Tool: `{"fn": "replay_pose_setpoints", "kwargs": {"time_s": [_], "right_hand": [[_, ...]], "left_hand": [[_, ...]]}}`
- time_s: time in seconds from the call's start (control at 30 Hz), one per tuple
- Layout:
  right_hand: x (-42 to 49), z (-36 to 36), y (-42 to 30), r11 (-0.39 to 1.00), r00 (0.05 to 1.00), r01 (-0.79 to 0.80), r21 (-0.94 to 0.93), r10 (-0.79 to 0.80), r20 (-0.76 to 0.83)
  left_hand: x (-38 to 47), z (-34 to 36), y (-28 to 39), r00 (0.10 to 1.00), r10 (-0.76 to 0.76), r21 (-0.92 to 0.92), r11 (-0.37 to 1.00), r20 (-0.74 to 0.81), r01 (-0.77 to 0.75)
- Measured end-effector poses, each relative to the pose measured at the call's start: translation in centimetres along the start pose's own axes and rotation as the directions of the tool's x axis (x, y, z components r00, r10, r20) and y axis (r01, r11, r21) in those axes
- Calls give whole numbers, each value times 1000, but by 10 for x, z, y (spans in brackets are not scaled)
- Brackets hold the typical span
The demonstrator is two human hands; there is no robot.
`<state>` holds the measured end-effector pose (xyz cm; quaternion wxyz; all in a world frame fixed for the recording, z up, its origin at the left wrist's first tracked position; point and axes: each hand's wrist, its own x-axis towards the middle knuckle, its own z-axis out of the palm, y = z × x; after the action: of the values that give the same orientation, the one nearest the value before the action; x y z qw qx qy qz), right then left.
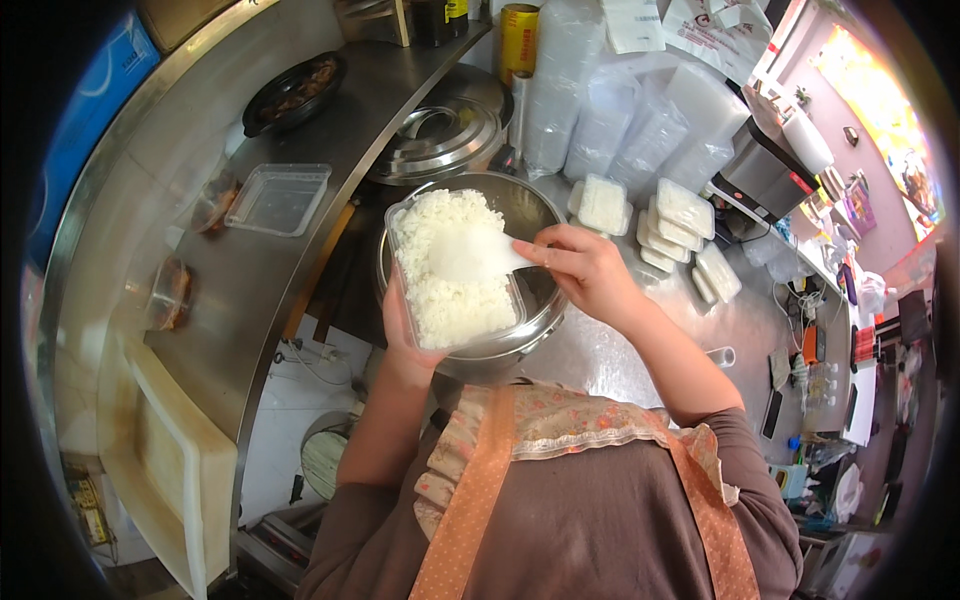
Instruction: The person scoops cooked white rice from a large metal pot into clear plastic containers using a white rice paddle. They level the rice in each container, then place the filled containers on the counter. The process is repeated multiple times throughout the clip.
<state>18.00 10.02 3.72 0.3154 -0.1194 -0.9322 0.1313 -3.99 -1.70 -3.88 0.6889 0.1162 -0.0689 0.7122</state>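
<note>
My left hand (409, 322) holds a clear plastic container (517, 304) from its left side and below. White cooked rice (457, 315) fills the container up to its rim and is heaped at the far end. In my right hand (589, 270) is a white rice paddle (472, 253), its blade resting flat on the rice. Beneath the container stands a large round stainless steel pot (536, 202), whose inside is mostly hidden. Several filled, lidded containers (684, 210) are stacked on the steel counter to the right of the pot.
On the raised steel shelf (225, 292) at left are an empty plastic container (279, 199) and a black bowl of food (296, 94). Behind the pot are a steel lid (442, 135) and wrapped stacks of plastic containers (562, 90). A cream plastic tub (214, 465) sits at lower left.
</note>
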Motion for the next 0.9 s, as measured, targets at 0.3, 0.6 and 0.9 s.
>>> {"fn": "replay_pose_setpoints", "kwargs": {"time_s": [0.3,0.6,0.9], "right_hand": [[-1,-12,-8,932,968,-216,291,244,-61],[-13,15,-1,977,997,11,212,4,-72],[6,15,9,990,989,-143,1,143,21]], "left_hand": [[-10,14,1,999,-36,98,995,10,35],[-26,12,9,989,47,109,994,-144,-31],[-39,18,0,985,-106,24,994,-137,111]]}}
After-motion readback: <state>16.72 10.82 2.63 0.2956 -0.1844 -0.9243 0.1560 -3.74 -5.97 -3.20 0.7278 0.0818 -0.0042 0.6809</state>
